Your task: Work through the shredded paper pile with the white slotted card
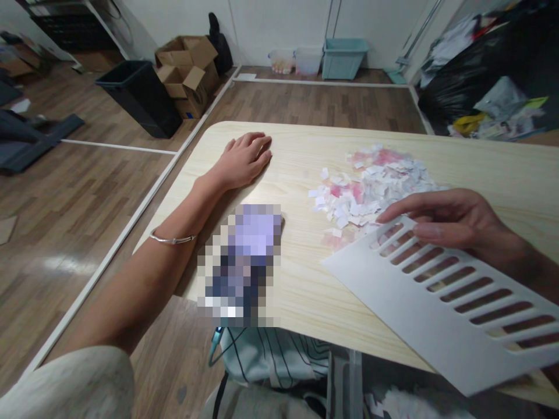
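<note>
My left hand lies palm down on the pale wooden table, fingers stretched out and holding nothing. Between the thumb and fingers of my right hand is a white slotted sheet, gripped by its upper edge and tilted above the table's right side. A row of long rounded slots runs along that edge. Behind the sheet lies a loose heap of small white and pink paper pieces, partly hidden by it and my right hand. A pixelated, phone-shaped thing rests near my left forearm.
A light blue bag and a grey bin-like container with white scraps are below the table's near edge. Beyond the table stand a black bin, cardboard boxes, a teal tub and black plastic bags.
</note>
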The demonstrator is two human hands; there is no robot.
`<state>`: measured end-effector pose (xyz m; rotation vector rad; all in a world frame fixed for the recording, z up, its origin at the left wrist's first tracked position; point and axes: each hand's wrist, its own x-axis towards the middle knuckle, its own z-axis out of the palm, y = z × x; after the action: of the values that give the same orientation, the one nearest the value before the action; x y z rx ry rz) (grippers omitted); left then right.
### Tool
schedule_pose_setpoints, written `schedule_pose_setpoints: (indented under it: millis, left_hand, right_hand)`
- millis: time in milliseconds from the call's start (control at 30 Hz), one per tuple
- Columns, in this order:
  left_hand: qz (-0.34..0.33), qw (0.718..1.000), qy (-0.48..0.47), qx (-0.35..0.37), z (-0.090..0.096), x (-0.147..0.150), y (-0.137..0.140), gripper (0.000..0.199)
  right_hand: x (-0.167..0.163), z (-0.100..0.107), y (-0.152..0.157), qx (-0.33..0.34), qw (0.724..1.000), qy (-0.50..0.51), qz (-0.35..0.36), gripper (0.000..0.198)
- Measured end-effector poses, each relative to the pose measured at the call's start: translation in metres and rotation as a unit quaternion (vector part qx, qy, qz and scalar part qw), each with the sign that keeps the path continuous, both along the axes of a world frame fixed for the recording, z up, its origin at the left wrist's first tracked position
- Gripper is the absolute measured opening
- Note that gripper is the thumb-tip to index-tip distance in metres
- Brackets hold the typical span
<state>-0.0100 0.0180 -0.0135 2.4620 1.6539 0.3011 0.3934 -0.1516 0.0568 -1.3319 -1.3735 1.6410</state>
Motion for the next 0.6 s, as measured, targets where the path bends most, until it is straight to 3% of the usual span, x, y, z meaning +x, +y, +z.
schedule_pose_setpoints:
  millis: [100, 400, 600]
  left_hand:
    - [0.006, 1.0, 0.004, 0.003, 0.0, 0.001, 0.0, 0.07]
    - [0.003, 1.0, 0.01, -0.005, 0.002, 0.0, 0.002, 0.072]
    - [-0.009, 1.0, -0.01, 0.006, -0.003, -0.003, 0.005, 0.071]
  right_hand:
    - [-0.004, 0.005, 0.0, -0.048, 0.998, 0.019, -0.029, 0.019]
    - [-0.018, 0.015, -0.005, -0.051, 0.997, 0.023, -0.047, 0.016]
    - [-0.016, 0.007, -0.004, -0.07, 0.996, 0.04, -0.04, 0.021]
